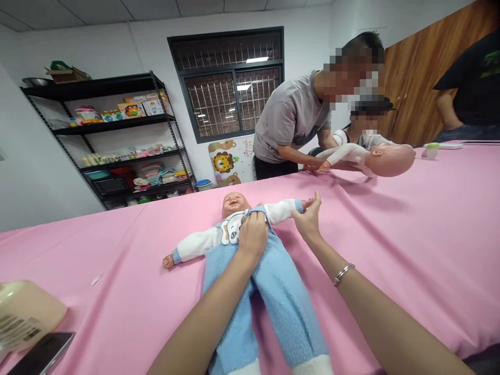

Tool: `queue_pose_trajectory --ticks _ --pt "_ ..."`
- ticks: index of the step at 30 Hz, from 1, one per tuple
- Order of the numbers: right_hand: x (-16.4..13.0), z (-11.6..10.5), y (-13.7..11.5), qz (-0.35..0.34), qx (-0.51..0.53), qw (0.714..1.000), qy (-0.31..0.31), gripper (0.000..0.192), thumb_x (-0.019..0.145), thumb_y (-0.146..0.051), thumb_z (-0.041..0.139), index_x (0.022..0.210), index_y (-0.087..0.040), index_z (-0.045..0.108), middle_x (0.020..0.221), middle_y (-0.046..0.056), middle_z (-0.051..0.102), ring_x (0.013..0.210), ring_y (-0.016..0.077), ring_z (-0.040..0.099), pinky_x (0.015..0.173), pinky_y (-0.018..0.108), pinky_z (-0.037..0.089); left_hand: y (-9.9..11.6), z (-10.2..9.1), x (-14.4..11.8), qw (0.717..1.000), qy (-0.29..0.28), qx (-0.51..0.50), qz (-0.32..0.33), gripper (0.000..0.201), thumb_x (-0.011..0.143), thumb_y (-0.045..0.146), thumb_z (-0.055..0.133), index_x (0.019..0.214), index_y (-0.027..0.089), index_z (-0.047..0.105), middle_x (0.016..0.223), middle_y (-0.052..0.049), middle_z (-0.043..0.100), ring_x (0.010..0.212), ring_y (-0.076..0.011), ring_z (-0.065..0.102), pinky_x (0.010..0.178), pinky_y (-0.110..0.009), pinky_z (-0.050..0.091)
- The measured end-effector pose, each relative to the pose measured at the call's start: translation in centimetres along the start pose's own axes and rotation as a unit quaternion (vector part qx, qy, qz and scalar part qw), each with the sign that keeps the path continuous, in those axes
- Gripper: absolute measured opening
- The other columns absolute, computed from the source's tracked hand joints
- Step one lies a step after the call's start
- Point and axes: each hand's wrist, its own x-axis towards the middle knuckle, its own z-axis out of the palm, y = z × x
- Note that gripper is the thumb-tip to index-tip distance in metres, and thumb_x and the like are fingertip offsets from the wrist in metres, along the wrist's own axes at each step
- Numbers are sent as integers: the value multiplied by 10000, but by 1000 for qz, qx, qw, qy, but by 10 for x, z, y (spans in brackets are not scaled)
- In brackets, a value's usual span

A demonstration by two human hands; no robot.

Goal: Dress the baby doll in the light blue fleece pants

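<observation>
Your left hand (253, 234) rests on the chest of a smooth plastic baby doll (228, 250), fingers bent at the top of its fuzzy sky-blue plush overalls (281, 278); you cannot tell whether they pinch the cloth. Your right hand (309, 219), a shiny silver bangle (342, 274) at its wrist, holds the doll's hand between thumb and fingers, just past the blue cuff. The doll lies face up on the pink cloth-covered tabletop (128, 260), head toward the far edge, its feet cut off below. Your left forearm covers part of one trouser leg, and your left hand part of the cartoon-animal patch.

By the tabletop's left edge, a rounded cream plastic bottle (33, 312) is cropped, its contents hidden; a glossy black flat slab (42, 355) beside it is cropped too. At the far edge, a co-worker in a grey shirt (281, 120) leans over a second, bald doll (390, 159), its lower body hard to make out. Behind, on a black metal rack (105, 89), an open cardboard box (66, 76) holds something green.
</observation>
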Motion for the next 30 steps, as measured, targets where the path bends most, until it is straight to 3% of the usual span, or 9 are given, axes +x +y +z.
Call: queue_pose_trajectory --ticks 2,4,8,11,14,16,19,25,30 --pt "1 3 -2 58 89 994 -22 1012 638 -274 558 1402 -181 -99 1328 148 332 1109 209 491 926 380 433 2 -3 0 1000 -25 17 -6 399 882 148 372 1280 149 411 1077 -84 587 978 -193 573 857 -318 459" --pt "0 4 -6 60 117 991 -33 1010 656 -330 588 1409 -163 -63 1343 157 357 1099 217 514 913 363 447 3 -6 -1 998 -50 34 -10 377 894 154 349 1262 161 431 1029 -76 597 897 -182 599 783 -301 487" --pt "-10 3 -18 -49 49 992 -104 746 723 -310 563 1378 -141 248 1317 160 446 1110 254 516 879 370 474 5 -10 -2 997 -46 53 -4 425 898 150 337 1321 178 365 1027 -67 595 848 -159 612 734 -262 502" --pt "-18 4 -27 -145 -30 971 -187 657 751 -200 504 1376 -195 303 1325 113 458 1158 253 475 904 396 461 4 -8 -1 998 -21 60 2 484 887 128 323 1369 149 286 1101 -104 576 898 -166 610 750 -257 509" --pt "-23 7 -32 -175 -110 946 -251 664 727 -95 447 1364 -251 347 1282 78 497 1135 236 480 923 398 446 2 -4 0 997 11 65 31 513 858 93 320 1367 54 268 1239 -188 499 1072 -209 553 859 -291 485" --pt "-24 9 -32 -170 -106 938 -284 676 688 -42 412 1332 -250 409 1242 71 528 1106 220 503 934 382 441 0 -1 0 995 29 57 79 516 845 86 328 1353 9 276 1299 -219 448 1192 -224 468 967 -318 423" --pt "-21 10 -30 -139 -3 942 -304 630 639 -29 387 1228 -198 533 1234 73 549 1137 207 497 952 367 433 -2 2 1 989 39 44 132 505 854 112 342 1350 28 299 1353 -212 399 1281 -224 367 1053 -366 336" --pt "-19 8 -38 -36 125 942 -308 299 658 -167 447 837 -181 687 1067 60 642 1061 203 547 966 371 400 3 -10 1 994 19 80 74 418 881 160 355 1288 101 432 1341 -195 425 1291 -263 347 1045 -468 302" --pt "-23 5 -51 -19 141 931 -336 181 639 -253 551 768 -173 651 991 57 635 1009 213 541 959 364 365 3 -18 4 992 -61 95 54 350 868 132 372 1183 98 522 1113 -167 595 1047 -214 566 926 -371 432"
